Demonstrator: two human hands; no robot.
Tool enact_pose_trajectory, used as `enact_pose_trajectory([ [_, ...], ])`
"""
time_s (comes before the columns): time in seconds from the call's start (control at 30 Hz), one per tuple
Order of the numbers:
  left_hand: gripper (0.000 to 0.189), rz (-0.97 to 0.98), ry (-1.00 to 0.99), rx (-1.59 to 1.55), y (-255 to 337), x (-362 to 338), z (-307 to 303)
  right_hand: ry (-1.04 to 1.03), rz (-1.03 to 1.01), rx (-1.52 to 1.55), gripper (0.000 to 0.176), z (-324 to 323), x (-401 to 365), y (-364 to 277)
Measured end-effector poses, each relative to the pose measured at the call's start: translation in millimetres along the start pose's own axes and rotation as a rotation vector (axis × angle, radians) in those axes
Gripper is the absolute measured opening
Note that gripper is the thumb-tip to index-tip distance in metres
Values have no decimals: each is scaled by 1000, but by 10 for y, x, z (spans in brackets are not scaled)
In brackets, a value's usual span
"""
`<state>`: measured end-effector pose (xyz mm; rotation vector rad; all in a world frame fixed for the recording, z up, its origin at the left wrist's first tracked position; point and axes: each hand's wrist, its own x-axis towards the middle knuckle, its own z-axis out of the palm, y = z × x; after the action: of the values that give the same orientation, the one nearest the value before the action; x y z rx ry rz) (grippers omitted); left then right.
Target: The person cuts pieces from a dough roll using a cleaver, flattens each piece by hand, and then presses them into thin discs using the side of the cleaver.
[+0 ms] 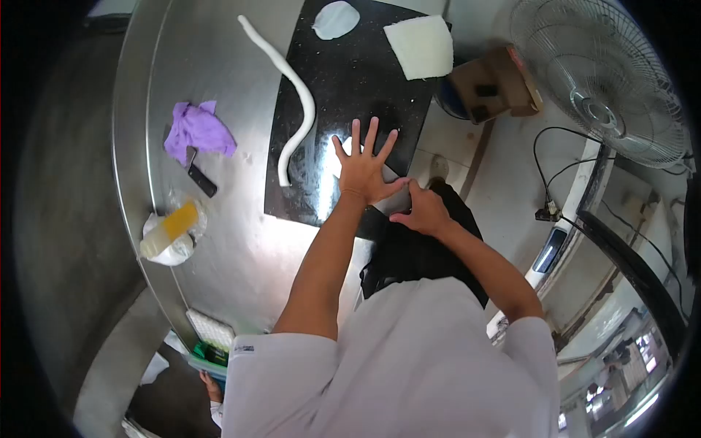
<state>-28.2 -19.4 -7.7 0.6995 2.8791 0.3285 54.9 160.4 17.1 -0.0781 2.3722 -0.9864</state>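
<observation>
My left hand [361, 171] lies palm down with its fingers spread over a small white dough piece [335, 162] on the black board [365, 80]. The dough shows only around the fingers. Near the board's front edge, my right hand [427, 208] is closed on a flat grey blade [394, 198], whose handle I cannot see. The blade reaches toward my left thumb, and part of it is covered. A long white dough rope [310, 109] curves along the board's left side. At the far end sits a thin, flat dough round [336, 20].
A pale folded cloth [420, 47] lies at the board's far right corner. Left on the steel table [234, 233] are a purple cloth [201, 131], a black-handled knife [202, 181] and a bottle of yellow liquid [171, 228] in plastic. A fan [595, 109] and cardboard box [493, 87] stand right.
</observation>
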Motion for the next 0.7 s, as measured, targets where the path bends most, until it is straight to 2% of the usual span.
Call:
enact_pose_trajectory([
  [0.03,109,30,8,-10,11,-20,-2,14,18,62,77,53,-67,5],
  [0.07,109,38,-40,-26,39,-118,-24,29,34,-9,77,116,-56,85],
  [0.17,108,55,10,16,-10,238,-84,29,2,-55,78,-107,91,35],
  [0.27,108,92,193,-45,-157,431,-95,134,-93,-12,79,-188,327,70],
  [0.3,110,63,99,19,-155,478,-156,133,-93,-8,79,-134,241,7],
  [0.37,113,135,56,55,-176,394,-169,100,-56,12,79,-191,239,-86],
  [0.47,117,138,-58,-23,-149,-14,-99,43,-99,51,78,214,-10,72],
  [0.53,117,124,-106,8,-67,133,-142,82,-123,31,77,4,141,88],
  [0.57,117,114,-128,-6,-50,156,-155,51,-34,33,75,-39,109,86],
  [0.6,116,152,-90,4,-47,238,-186,28,54,39,74,-68,78,25],
  [0.7,113,203,34,12,-140,555,-168,123,-21,1,72,-157,289,84],
])
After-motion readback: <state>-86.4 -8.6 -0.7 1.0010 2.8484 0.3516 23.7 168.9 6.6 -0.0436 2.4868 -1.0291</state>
